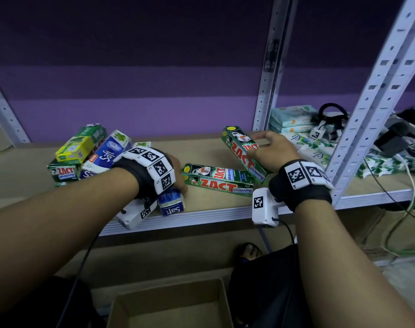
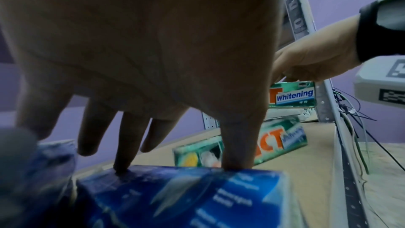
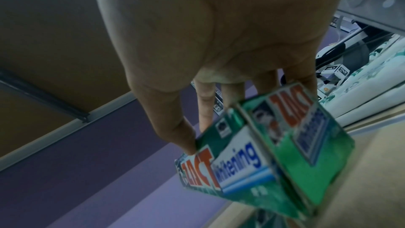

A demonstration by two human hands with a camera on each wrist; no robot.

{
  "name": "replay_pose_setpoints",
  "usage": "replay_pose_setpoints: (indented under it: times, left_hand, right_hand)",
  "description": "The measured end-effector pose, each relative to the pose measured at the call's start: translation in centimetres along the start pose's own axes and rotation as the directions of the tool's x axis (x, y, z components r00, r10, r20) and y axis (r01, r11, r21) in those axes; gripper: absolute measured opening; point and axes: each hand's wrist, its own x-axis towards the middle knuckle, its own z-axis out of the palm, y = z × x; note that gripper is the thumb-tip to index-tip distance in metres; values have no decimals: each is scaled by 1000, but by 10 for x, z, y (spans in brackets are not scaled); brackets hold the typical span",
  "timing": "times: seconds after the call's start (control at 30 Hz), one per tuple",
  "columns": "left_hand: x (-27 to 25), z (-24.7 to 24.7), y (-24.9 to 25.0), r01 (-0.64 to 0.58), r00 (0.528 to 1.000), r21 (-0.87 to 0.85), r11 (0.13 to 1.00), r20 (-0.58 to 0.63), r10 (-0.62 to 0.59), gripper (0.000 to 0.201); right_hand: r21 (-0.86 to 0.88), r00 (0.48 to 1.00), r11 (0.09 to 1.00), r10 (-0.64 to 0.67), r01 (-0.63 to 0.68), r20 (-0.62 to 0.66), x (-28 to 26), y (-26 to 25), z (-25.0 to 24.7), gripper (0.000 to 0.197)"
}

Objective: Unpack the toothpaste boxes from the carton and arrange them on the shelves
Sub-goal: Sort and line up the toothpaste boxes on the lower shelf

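Note:
On the tan shelf my left hand comes down on a blue Safi toothpaste box at the front edge. The thumb and a finger pinch that blue box from above. My right hand grips a green ZACT box, tilted and lifted at its far end. Thumb and fingers clamp the ZACT box across its sides. Two more ZACT boxes lie flat between my hands. A loose pile of boxes sits at the shelf's left. The open carton stands on the floor below.
White perforated uprights stand just right of my right hand. Beyond them lie packs of wipes, a black headset and trailing cables. A sandalled foot is beside the carton.

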Motion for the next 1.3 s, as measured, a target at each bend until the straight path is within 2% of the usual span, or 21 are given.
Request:
replay_pose_setpoints:
  times: [0.13,0.3,0.4,0.47,0.57,0.67,0.77,0.97,1.13,1.3]
  left_hand:
    - [-1,-5,-8,7,999,6,1000,36,-7,68]
    - [-7,-8,-4,7,1000,21,1000,30,-8,59]
    - [-9,-13,7,-96,995,72,993,-34,98,50]
    - [-6,-17,14,-168,981,89,982,-86,176,57]
    - [-4,-22,23,-261,958,84,962,-101,268,73]
    - [-2,-19,23,-314,940,72,947,-117,320,58]
    - [-2,-17,20,-323,933,23,946,-158,323,51]
    - [-13,-19,10,-310,943,-33,950,-139,303,52]
    - [-21,-14,4,-316,937,-29,948,-167,307,56]
    - [-22,-10,1,-258,955,-54,965,-168,246,51]
  right_hand:
    - [-18,1000,1000,-6,6,10,-3,-2,2,35]
    - [-16,999,1000,-2,2,34,-4,-3,2,38]
    - [-26,999,1000,-11,11,33,-3,-2,2,38]
    - [-45,1000,999,-15,16,27,-2,-1,1,39]
    - [-74,999,997,-24,25,24,1,2,0,40]
    - [-128,998,990,-58,61,28,4,5,1,44]
    - [-193,991,973,-112,125,79,8,3,3,48]
    - [-310,956,914,-200,261,214,16,-9,15,55]
    - [-367,941,883,-196,291,276,20,-23,32,62]
    - [-388,908,857,-191,340,374,24,-31,49,58]
